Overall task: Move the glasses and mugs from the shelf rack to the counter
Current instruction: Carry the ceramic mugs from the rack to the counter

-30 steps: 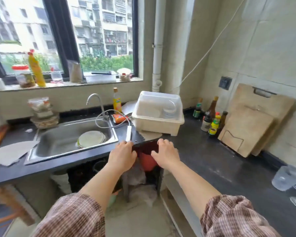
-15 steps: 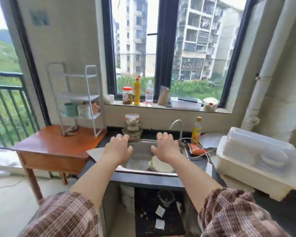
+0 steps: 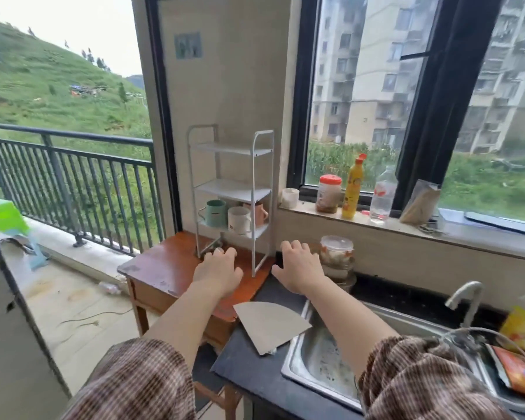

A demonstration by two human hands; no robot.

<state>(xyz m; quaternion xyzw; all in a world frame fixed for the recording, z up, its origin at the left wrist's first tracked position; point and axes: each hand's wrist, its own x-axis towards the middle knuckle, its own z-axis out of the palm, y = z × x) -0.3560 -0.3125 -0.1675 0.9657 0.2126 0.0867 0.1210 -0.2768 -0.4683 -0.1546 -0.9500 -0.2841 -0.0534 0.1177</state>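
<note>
Mugs (image 3: 238,219), 3 on rack (image 3: 231,191), now nearer; hands (image 3: 217,275) outstretched.

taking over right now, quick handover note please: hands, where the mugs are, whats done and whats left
Left hand: open, empty, hovering over the red-brown wooden table in front of the white three-tier metal shelf rack.
Right hand: open, empty, hovering by the black counter beside the rack.
Things: green mug, white mug and pink mug stand on the rack's lowest shelf.
Done: no mug shows on the counter in this view.
Left: carry all three mugs to the counter.
</note>
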